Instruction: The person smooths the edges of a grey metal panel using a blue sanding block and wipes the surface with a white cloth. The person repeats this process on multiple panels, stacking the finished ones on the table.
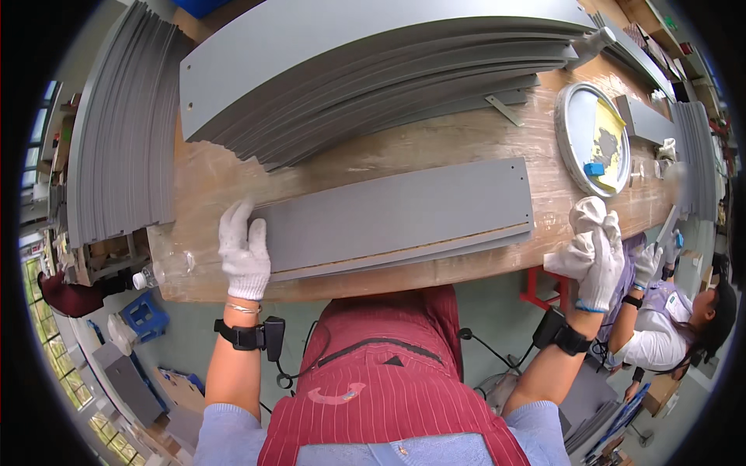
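Observation:
A long grey panel (pixel 404 210) lies on the wrapped tabletop before me, with a thin brown groove along its near side and small holes at its right end. Another panel edge shows just beneath it. My left hand (pixel 245 252), in a white knit glove, is at the panel's left end, thumb against it and fingers stretched away from it. My right hand (pixel 602 264), also gloved, is off the panel's right end, closed around what looks like a wadded white cloth (pixel 571 252). Beyond that hand sits a round white lid (pixel 569 147) carrying a yellow sheet with grey smears and a small blue block.
Stacked grey panels (pixel 373 54) fill the far side, and another stack (pixel 124 132) stands at left. A small metal strip (pixel 505 110) lies by the far stack. A co-worker (pixel 660 318) works at right. Below the table are a blue stool (pixel 144 317) and red stool (pixel 544 287).

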A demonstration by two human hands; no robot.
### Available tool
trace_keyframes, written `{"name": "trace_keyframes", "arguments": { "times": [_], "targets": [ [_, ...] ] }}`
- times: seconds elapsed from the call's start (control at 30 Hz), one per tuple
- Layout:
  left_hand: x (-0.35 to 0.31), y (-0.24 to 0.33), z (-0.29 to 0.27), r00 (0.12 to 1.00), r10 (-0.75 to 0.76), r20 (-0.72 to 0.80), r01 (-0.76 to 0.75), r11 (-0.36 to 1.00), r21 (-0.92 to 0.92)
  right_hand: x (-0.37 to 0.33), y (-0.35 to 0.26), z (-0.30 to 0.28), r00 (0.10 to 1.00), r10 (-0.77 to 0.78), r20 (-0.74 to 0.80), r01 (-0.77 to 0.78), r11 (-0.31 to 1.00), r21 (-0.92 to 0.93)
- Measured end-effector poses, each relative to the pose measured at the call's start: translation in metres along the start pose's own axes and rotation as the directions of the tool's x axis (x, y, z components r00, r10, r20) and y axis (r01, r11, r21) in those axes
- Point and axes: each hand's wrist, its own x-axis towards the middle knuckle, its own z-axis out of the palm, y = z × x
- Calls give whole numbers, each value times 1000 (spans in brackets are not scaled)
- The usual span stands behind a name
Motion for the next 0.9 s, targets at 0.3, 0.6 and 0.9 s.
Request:
{"name": "trace_keyframes", "arguments": {
  "times": [0.3,0.6,0.9],
  "targets": [
    [-96,-62,-63,687,-677,263,721,590,-363,-24,15,152,883,-224,413,470,377,-798],
    [-92,-60,-71,561,-719,410,778,288,-559,-199,14,351,485,-482,730,868,162,-470],
    [-155,-150,-70,542,-450,710,490,-518,-702,-339,-5,441,180,-238,954,413,899,146]
  ]
}}
